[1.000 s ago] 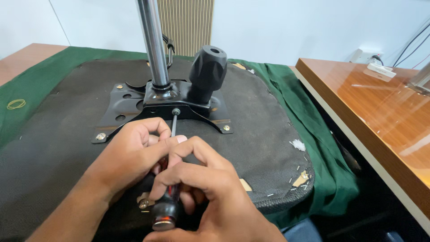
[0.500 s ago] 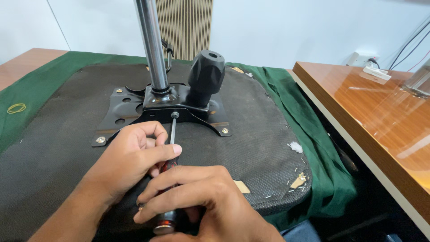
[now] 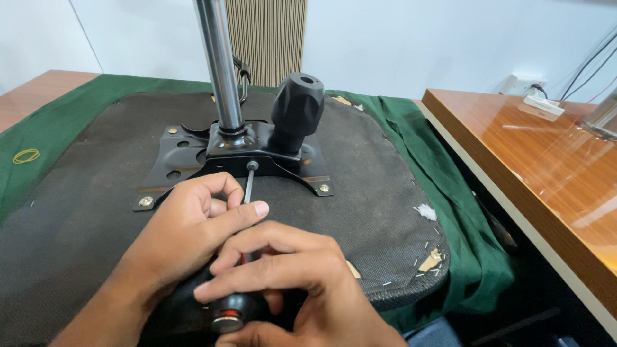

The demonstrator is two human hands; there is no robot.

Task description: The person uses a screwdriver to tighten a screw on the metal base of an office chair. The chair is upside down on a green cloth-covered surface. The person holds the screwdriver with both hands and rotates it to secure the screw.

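The right hand (image 3: pixel 289 283) was closed around the dark handle of a screwdriver (image 3: pixel 239 283), with the fingers wrapped over the top of the grip and the red-ringed end of the handle showing under them. The left hand (image 3: pixel 193 231) lay just in front of it, its thumb and forefinger pinching the thin metal shaft to guide it. The tip of the shaft was touching a screw (image 3: pixel 252 166) on the front edge of the black metal plate (image 3: pixel 193 154), which was fixed to the underside of an upturned chair seat (image 3: pixel 360 193). Just behind this screw stood the steel gas-lift column (image 3: pixel 220 71), and beside it, toward the right, a black knob (image 3: pixel 297 106). To do this turning well, I think the shaft should be kept in one straight line with the screw, pressed firmly forward so that the tip did not slip out, while the left fingers only steadied it and did not squeeze. The seat rested on a green cloth (image 3: pixel 411 128) that covered the bench (image 3: pixel 38 87); a yellow rubber band (image 3: pixel 26 155) lay on the cloth near the left edge. A second wooden bench (image 3: pixel 546 167) stood to the right, apart from the seat.
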